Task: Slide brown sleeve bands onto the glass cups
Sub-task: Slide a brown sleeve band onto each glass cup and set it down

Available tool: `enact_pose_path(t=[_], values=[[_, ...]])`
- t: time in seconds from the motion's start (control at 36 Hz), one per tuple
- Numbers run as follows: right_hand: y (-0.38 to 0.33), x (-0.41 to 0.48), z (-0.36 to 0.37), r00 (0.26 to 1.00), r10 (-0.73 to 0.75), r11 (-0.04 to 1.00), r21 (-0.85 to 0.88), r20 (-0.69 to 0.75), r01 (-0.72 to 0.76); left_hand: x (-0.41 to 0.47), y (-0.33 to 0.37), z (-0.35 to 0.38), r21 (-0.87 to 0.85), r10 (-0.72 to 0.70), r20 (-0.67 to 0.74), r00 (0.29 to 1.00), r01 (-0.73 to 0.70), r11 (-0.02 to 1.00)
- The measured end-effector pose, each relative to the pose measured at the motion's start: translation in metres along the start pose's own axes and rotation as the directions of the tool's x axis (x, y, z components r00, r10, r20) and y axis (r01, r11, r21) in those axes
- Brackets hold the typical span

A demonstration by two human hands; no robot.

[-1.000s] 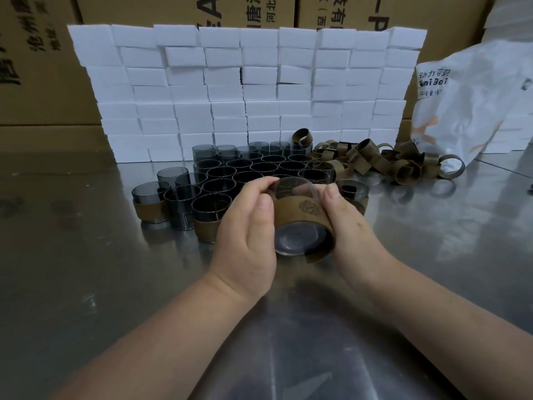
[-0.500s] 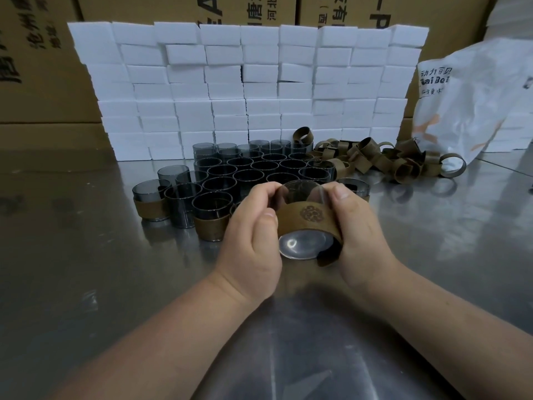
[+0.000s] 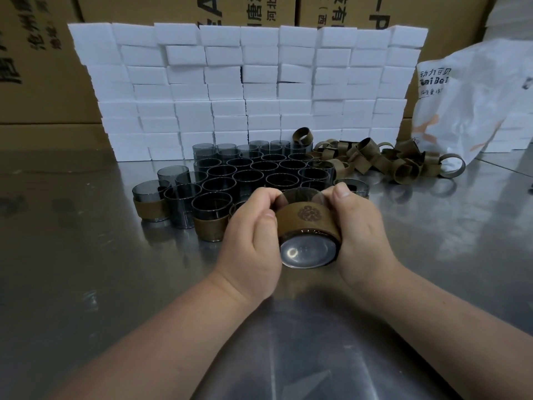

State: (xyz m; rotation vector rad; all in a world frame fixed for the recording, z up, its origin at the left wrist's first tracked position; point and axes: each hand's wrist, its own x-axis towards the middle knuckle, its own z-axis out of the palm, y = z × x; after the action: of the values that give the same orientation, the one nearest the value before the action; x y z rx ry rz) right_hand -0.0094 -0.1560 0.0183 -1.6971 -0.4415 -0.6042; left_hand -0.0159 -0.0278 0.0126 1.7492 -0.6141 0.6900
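Between both hands I hold a smoky glass cup [image 3: 307, 254], tilted so its base faces me. A brown sleeve band [image 3: 307, 222] with a round emblem wraps its middle. My left hand [image 3: 251, 238] grips the cup's left side, thumb on the band. My right hand [image 3: 360, 226] grips the right side, thumb near the rim. Behind stands a cluster of bare dark glass cups [image 3: 251, 174]. Sleeved cups [image 3: 209, 223] stand at the cluster's front left. A heap of loose brown bands [image 3: 383, 158] lies at the right.
A wall of stacked white foam blocks [image 3: 245, 90] rises behind the cups, with cardboard boxes [image 3: 34, 59] further back. A white plastic bag [image 3: 476, 105] leans at the right. The steel tabletop [image 3: 86, 269] extends to the left and front.
The band has slid further along the cup toward its base. Both hands tilted the cup a little, and my fingers shifted on the band.
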Motion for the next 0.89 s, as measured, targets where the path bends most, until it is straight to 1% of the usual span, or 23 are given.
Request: enact_pose_path(t=[0.08,0.17,0.31,0.36,0.42,0.47,0.53,0.58,0.64,0.69,0.75,0.81,0.89], values=[[0.0,0.0,-0.001,1.0,0.006,1.0,0.008,0.007,-0.006,0.0,0.0,0.0,-0.01,0.008,0.005,1.0,-0.008,1.0],[-0.002,-0.001,-0.002,1.0,-0.021,0.999,-0.027,0.002,0.021,0.0,0.0,-0.001,-0.013,0.005,0.008,1.0,-0.005,1.0],[-0.001,-0.001,-0.004,0.998,-0.06,0.997,-0.044,-0.009,0.06,0.0,0.001,-0.004,0.003,0.049,0.026,0.998,-0.049,0.999],[-0.001,-0.001,-0.005,0.997,-0.074,0.995,-0.074,-0.014,0.073,0.001,0.001,-0.003,-0.028,-0.002,0.027,1.0,0.003,1.0],[-0.001,0.0,-0.005,0.994,-0.104,0.984,-0.146,-0.027,0.1,0.003,0.003,-0.002,-0.145,-0.115,0.039,0.993,0.119,0.982],[-0.001,0.001,-0.003,0.991,-0.132,0.962,-0.242,-0.013,0.125,0.005,0.004,0.0,-0.25,-0.21,0.078,0.975,0.223,0.942],[-0.002,0.001,-0.001,0.991,-0.132,0.947,-0.291,0.025,0.133,0.005,0.004,0.001,-0.265,-0.25,0.09,0.964,0.266,0.927],[-0.002,0.001,0.001,0.992,-0.106,0.957,-0.265,0.061,0.119,0.005,0.005,0.003,-0.268,-0.286,0.075,0.955,0.296,0.917],[-0.003,0.0,0.003,0.993,-0.07,0.977,-0.195,0.09,0.087,0.005,0.006,0.005,-0.267,-0.309,0.018,0.951,0.302,0.915],[-0.005,-0.001,0.005,0.99,-0.057,0.995,-0.071,0.129,0.066,0.004,0.006,0.006,-0.245,-0.302,-0.065,0.951,0.278,0.929],[-0.007,-0.002,0.007,0.984,-0.058,0.997,0.05,0.167,0.05,0.004,0.006,0.007,-0.237,-0.297,-0.108,0.949,0.266,0.934],[-0.007,-0.003,0.009,0.987,-0.06,0.992,0.119,0.151,0.042,0.003,0.008,0.009,-0.274,-0.307,-0.091,0.947,0.273,0.922],[-0.008,-0.004,0.011,0.995,-0.066,0.996,0.07,0.078,0.06,0.002,0.009,0.012,-0.324,-0.327,-0.026,0.945,0.302,0.897]])
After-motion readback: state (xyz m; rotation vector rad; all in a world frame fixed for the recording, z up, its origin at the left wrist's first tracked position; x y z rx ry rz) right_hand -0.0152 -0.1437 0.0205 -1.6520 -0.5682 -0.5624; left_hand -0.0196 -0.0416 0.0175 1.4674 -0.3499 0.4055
